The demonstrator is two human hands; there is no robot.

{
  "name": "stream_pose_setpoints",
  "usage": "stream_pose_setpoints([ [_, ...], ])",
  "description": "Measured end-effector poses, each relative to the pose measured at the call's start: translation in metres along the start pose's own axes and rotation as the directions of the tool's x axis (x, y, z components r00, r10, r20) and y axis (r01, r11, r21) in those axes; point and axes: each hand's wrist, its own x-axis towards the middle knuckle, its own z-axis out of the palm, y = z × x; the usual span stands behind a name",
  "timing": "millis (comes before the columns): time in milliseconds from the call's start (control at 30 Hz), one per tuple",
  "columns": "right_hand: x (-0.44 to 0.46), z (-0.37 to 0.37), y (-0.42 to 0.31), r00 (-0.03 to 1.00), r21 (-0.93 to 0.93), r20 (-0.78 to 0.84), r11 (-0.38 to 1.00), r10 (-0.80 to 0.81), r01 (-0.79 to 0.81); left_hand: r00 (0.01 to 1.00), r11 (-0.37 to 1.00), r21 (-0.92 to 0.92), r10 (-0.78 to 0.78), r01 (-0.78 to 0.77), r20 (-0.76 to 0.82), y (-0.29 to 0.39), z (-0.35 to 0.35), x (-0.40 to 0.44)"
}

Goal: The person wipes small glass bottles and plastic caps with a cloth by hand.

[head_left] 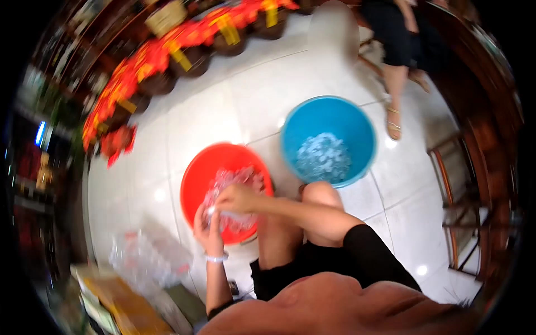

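So from my end of the feed, both hands are up over the red basin (194,181). The left hand (210,230) looks pinched around a small pale piece (211,210), with the fingertips of the right hand (237,199) bunched right up against it. It's too blurry for me to tell whether the right has a real grip or is just touching.

The basin under them has a heap of clear-looking bits (245,176), and the blue basin (350,120) just beside it holds a similar pile (324,156).

Handling-wise, my guess is light and thin, probably slick if it's wet. Can't tell plastic from glass, so I'd treat it as fragile. I'd take it by the edge, thumb and forefinger, soft squeeze, and keep it over the basin in case it slips.
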Motion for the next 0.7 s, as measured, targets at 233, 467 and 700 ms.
stream_pose_setpoints([
  [233, -0.005, 0.0, -0.004, 0.997, 0.036, -0.043, 0.998, -0.058, 0.06, 0.997, 0.985, -0.156, 0.077, -0.074, 0.016, -0.008, 0.005, -0.001],
  [467, -0.003, 0.0, -0.007, 1.0, 0.059, 0.007, 0.998, -0.011, 0.011, 0.999, 0.987, -0.161, -0.002, -0.004, -0.037, 0.001, 0.008, -0.003],
  [700, -0.001, -0.001, -0.004, 0.997, -0.042, -0.053, 0.997, -0.064, 0.062, 1.0, 0.987, -0.163, 0.001, -0.005, -0.021, -0.001, 0.011, 0.002],
])
